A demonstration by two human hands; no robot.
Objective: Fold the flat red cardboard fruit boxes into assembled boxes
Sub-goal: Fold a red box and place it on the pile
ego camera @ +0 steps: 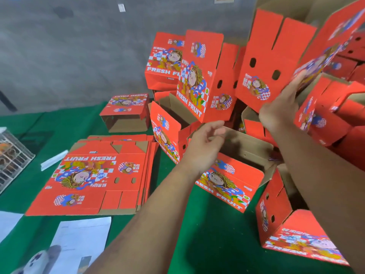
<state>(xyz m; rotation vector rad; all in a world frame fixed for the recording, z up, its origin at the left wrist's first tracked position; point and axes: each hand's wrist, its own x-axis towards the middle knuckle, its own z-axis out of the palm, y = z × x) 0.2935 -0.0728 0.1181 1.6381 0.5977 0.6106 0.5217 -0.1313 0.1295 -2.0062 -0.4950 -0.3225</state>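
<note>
A stack of flat red fruit boxes (pixel 88 175) lies on the green table at left. Several assembled red boxes (pixel 199 80) are piled at centre and right. My right hand (pixel 284 103) reaches up with straight fingers against the side of a raised, blurred red box (pixel 324 46) at upper right. My left hand (pixel 203 145) hovers with loosely curled fingers over an open assembled box (pixel 235 175), holding nothing.
A green cloth covers the table (pixel 187 234). White papers (pixel 79 242) lie at the near left, a wire crate (pixel 11 155) stands at the left edge, and a white strip (pixel 53 160) lies beside the flat stack. Grey floor lies beyond.
</note>
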